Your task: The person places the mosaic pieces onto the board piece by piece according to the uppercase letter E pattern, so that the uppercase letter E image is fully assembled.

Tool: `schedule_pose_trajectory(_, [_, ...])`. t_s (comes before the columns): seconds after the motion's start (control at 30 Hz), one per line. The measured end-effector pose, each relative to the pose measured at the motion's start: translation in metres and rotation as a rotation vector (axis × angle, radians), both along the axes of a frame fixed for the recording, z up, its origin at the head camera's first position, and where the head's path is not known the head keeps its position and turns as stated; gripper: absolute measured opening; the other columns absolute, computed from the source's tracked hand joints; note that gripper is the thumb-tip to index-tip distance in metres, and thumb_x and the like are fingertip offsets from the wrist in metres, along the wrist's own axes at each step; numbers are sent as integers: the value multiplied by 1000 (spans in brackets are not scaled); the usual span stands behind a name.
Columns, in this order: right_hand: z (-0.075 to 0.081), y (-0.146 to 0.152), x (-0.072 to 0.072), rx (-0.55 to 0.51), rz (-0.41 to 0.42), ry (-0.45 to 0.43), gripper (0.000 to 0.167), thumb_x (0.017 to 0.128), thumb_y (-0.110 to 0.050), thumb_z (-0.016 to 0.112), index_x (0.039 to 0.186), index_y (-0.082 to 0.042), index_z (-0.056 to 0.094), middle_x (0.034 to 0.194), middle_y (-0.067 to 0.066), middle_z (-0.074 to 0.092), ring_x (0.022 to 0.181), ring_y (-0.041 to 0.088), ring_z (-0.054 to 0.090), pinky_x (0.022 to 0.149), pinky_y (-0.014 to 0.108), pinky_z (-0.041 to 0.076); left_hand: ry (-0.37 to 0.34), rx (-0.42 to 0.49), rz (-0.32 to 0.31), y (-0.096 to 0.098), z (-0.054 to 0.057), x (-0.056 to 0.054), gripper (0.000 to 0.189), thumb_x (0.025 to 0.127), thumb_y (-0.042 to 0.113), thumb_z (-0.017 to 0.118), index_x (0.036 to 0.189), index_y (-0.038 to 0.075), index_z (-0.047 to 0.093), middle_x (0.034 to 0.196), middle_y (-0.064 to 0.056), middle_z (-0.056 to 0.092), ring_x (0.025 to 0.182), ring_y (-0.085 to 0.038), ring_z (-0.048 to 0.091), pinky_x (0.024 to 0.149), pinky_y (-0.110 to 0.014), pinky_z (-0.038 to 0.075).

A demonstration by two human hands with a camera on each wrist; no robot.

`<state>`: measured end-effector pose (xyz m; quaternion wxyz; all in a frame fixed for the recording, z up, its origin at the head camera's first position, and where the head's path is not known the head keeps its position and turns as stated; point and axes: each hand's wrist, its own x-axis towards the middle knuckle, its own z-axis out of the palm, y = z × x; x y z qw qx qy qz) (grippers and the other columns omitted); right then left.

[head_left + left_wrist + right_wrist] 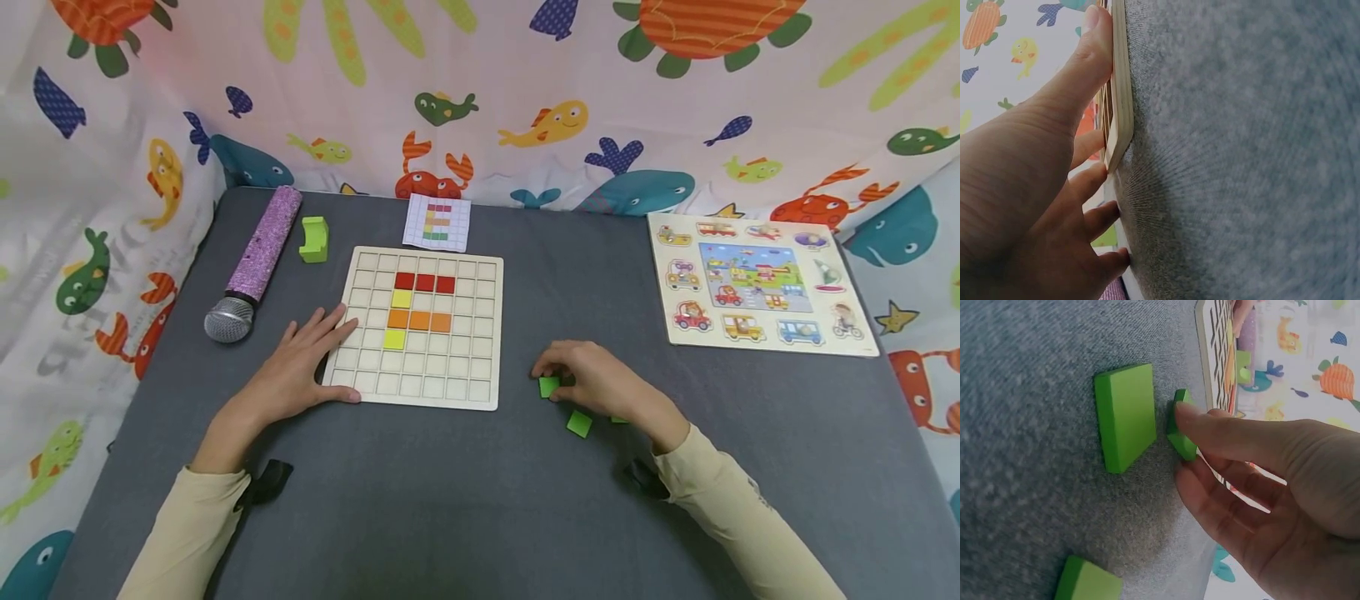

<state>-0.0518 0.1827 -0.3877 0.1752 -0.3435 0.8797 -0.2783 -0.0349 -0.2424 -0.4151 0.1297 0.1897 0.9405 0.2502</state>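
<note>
My left hand (294, 371) lies spread at the left edge of a wooden grid board (420, 402); its thumb and fingertips rest on the rim. Red tiles (424, 284), yellow tiles (393, 339) and orange tiles (419, 321) sit in the board's squares. To the right of the board, my right hand (603, 382) pinches a square green tile (1180, 442) between thumb and fingers, low over the cloth. Two more green tiles lie close by: one flat green tile (579, 423) in plain sight, the other (618, 420) partly hidden under the hand in the head view.
A pattern card (437, 222) with coloured squares lies behind the board. At the left are a glittery purple microphone (264, 243) and a green notched block (314, 240). A vehicle picture puzzle (761, 285) lies at the right. A sea-animal curtain (495, 75) hangs along the table's back.
</note>
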Motion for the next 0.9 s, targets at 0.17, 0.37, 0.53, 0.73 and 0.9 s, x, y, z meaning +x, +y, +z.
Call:
schedule_pose_trajectory(0.17, [3, -3, -2, -15, -19, 5, 31, 77, 1, 81, 105, -6, 71, 92, 0, 65, 81, 13, 62, 72, 29, 54, 18, 11, -4, 0, -1, 0, 105, 71, 49, 83, 153, 8, 33, 162, -15, 18, 147, -44, 11, 114, -66, 5])
schedule_pose_trajectory(0.37, [9, -14, -8, -62, -52, 27, 26, 81, 1, 77, 105, -6, 71, 92, 0, 68, 82, 11, 61, 73, 32, 54, 10, 4, -1, -1, -1, 0, 105, 72, 49, 83, 153, 8, 33, 162, -15, 18, 147, -44, 10, 114, -66, 5])
schedule_pose_trajectory(0.53, [10, -34, -16, -100, -45, -4, 26, 83, -1, 77, 107, -5, 71, 91, 1, 68, 80, 10, 59, 72, 30, 54, -8, -2, -2, -1, -1, -1, 106, 72, 49, 83, 154, 9, 31, 163, -14, 16, 148, -43, 8, 115, -65, 3])
schedule_pose_trajectory(0.73, [8, -66, -31, -158, 3, -79, 23, 84, -2, 76, 106, -4, 72, 88, 2, 67, 78, 10, 58, 71, 26, 54, -5, 6, -4, -2, -2, -2, 105, 72, 49, 83, 154, 9, 31, 163, -14, 16, 148, -43, 9, 115, -65, 3])
schedule_pose_trajectory(0.9, [7, -96, -45, -236, 60, -144, 21, 84, -2, 75, 105, -2, 72, 86, 3, 65, 78, 11, 57, 75, 24, 55, -12, 0, -3, -1, -1, -2, 105, 72, 47, 84, 154, 9, 31, 163, -14, 16, 148, -43, 8, 115, -65, 3])
